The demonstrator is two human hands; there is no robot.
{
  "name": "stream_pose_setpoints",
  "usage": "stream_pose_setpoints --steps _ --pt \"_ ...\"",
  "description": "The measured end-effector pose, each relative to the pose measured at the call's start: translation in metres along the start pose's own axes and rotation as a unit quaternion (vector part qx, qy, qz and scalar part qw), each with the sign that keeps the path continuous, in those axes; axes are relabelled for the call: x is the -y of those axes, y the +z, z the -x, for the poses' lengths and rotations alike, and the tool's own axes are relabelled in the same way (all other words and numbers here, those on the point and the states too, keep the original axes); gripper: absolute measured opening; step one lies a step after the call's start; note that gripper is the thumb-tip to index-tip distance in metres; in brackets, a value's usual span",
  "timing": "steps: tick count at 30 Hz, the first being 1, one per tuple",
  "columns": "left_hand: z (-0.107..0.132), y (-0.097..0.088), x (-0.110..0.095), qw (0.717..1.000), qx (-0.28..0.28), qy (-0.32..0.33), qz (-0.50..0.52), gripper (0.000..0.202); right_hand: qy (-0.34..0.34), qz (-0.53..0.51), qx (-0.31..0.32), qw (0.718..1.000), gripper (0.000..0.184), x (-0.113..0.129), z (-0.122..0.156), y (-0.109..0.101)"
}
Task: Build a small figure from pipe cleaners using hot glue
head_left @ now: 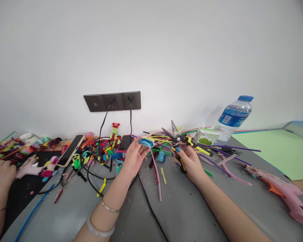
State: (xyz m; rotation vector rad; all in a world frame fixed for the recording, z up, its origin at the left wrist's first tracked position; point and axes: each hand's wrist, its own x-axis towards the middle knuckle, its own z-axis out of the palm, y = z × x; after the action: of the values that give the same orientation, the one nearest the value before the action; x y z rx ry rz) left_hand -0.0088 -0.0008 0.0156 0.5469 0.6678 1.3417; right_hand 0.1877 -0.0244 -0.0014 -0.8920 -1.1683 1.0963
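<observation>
Over the middle of the grey table [192, 215], the left hand [136, 157] pinches a small blue fuzzy piece [147, 143] between thumb and fingers, raised clear of the tabletop. Right hand [189, 159] wrapped round the yellow-and-black handles of the cutters [178, 138]; blades parted, pointing up and away, near the blue piece but not touching it. Lilac stem [156, 178] runs down from just below the piece; cannot tell whether it is joined. Handling, judged by look: blue piece very light, soft-piled, likely wire-cored, so bendable and easily crushed; best taken lightly by its edges with fingertips. Cutters heavier, stiff, sharp; hold by the handles only, fingers behind the pivot. Lighter-blue coil [161, 156] lies on the table between the hands. Pink glue gun [285, 195] well apart at right; another person's hand [2, 174] at far left.
</observation>
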Motion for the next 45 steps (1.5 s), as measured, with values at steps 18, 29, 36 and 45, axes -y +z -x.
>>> stream_pose_setpoints --steps 18,29,36,45 --pt "-0.001 -0.001 0.0 1.0 0.008 -0.018 0.011 0.02 0.035 0.223 0.015 0.974 0.047 -0.007 0.006 -0.004" --pt "-0.001 0.003 -0.003 0.999 -0.011 -0.031 0.036 0.01 0.027 0.257 0.024 0.966 0.052 -0.009 0.007 -0.004" --pt "0.0 0.004 -0.004 0.999 -0.013 -0.027 0.038 0.01 0.023 0.256 0.027 0.966 0.049 -0.012 0.007 -0.006" --pt "0.0 0.006 -0.003 0.999 -0.017 -0.02 0.04 0.018 -0.017 0.31 -0.007 0.951 0.054 -0.011 0.006 -0.004"
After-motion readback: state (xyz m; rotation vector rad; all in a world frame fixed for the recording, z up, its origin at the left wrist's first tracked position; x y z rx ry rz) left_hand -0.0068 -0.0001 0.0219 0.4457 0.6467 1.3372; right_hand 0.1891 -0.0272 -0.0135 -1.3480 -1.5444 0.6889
